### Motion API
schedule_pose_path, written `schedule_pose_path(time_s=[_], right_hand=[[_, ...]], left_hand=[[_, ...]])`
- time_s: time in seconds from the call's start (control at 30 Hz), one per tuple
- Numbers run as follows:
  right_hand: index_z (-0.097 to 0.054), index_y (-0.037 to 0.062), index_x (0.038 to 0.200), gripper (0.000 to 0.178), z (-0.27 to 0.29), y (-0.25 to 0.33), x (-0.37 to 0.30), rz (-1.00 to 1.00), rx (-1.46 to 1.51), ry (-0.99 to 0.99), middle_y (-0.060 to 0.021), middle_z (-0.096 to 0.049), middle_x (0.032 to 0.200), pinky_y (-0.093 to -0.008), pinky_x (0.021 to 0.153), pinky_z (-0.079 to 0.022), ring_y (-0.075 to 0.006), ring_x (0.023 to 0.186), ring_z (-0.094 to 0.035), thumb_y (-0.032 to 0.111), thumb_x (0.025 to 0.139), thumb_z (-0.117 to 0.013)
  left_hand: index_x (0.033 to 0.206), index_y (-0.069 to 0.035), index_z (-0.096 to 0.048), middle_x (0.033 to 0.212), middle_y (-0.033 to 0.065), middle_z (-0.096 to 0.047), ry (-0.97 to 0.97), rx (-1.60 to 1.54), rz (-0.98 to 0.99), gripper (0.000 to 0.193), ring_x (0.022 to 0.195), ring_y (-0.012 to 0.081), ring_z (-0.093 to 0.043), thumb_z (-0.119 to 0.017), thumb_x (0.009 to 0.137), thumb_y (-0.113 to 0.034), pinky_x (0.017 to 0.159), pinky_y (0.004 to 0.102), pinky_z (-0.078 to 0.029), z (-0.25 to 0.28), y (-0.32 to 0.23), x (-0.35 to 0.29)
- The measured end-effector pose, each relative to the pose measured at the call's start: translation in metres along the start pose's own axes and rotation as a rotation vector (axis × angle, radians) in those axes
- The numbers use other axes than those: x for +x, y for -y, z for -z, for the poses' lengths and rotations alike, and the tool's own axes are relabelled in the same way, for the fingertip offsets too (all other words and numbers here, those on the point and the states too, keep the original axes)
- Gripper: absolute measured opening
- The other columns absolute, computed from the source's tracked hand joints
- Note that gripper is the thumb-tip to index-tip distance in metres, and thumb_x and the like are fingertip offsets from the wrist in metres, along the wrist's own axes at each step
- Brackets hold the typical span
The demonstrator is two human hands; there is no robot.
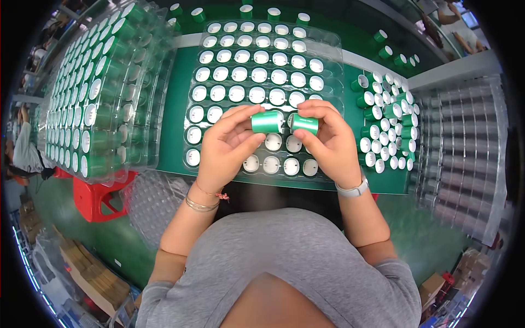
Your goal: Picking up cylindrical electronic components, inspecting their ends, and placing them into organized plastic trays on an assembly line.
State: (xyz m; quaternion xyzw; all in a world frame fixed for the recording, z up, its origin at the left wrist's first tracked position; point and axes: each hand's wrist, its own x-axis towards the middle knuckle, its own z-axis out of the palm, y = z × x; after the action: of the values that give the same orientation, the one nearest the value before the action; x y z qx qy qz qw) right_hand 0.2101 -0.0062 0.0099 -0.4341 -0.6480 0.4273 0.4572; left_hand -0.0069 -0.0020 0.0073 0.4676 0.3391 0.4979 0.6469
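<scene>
My left hand (228, 139) pinches a short shiny green cylinder (266, 122) lying on its side, its white end turned toward the middle. My right hand (330, 143) grips a second green cylinder (306, 124) the same way. The two inner ends face each other with a narrow gap. Both are held above a clear plastic tray (334, 41) on the table, filled with rows of upright green cylinders with white tops (239, 74). My hands hide part of the tray's middle rows.
Stacked clear trays (117, 82) full of green cylinders rise at the left. Loose cylinders (391, 112) crowd the green table (377, 177) at right, beside upright clear trays (459, 147). More cylinders (273, 13) stand beyond the far ledge. A red stool (90, 199) sits below left.
</scene>
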Motion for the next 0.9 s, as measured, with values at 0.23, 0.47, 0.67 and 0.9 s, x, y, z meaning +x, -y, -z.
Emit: schedule_pose_path(time_s=[0.23,0.47,0.67,0.9], right_hand=[[-0.049,0.0001,0.127,0.052,-0.009,0.005,0.000,-0.113,0.363,-0.023,-0.0124,-0.057,0.119,-0.0313,0.092,-0.049,-0.0190,0.111,-0.057,-0.011,0.080,-0.068],[-0.048,0.0000,0.129,0.055,-0.008,0.004,0.000,-0.130,0.304,0.029,-0.0125,-0.059,0.119,-0.0324,0.094,-0.048,-0.0199,0.113,-0.057,-0.010,0.079,-0.069],[-0.052,-0.0012,0.125,0.048,-0.006,0.000,-0.001,-0.085,0.278,0.054,-0.0121,-0.059,0.119,-0.0319,0.094,-0.048,-0.0190,0.111,-0.058,-0.010,0.080,-0.068],[-0.058,-0.0020,0.114,0.023,-0.009,0.009,0.001,-0.219,0.346,-0.036,-0.0048,-0.063,0.096,-0.0219,0.067,-0.048,-0.0085,0.078,-0.058,0.007,0.093,-0.063]], left_hand=[[0.126,0.005,-0.055,0.124,0.0128,-0.052,0.051,0.172,-0.096,0.046,0.113,0.0233,-0.060,-0.062,0.082,0.014,0.096,0.0331,-0.053,-0.005,0.002,0.002],[0.125,0.004,-0.056,0.123,0.0126,-0.053,0.045,0.195,-0.099,0.046,0.113,0.0232,-0.060,-0.063,0.081,0.014,0.096,0.0337,-0.053,-0.004,0.004,0.002],[0.125,0.004,-0.056,0.125,0.0127,-0.052,0.057,0.217,-0.082,0.047,0.113,0.0228,-0.060,-0.064,0.080,0.015,0.096,0.0333,-0.053,-0.004,0.004,0.003],[0.104,0.003,-0.063,0.083,0.0028,-0.065,-0.065,0.142,0.118,0.017,0.071,0.0067,-0.061,-0.067,0.089,-0.005,0.062,0.0187,-0.048,-0.011,0.001,0.008]])
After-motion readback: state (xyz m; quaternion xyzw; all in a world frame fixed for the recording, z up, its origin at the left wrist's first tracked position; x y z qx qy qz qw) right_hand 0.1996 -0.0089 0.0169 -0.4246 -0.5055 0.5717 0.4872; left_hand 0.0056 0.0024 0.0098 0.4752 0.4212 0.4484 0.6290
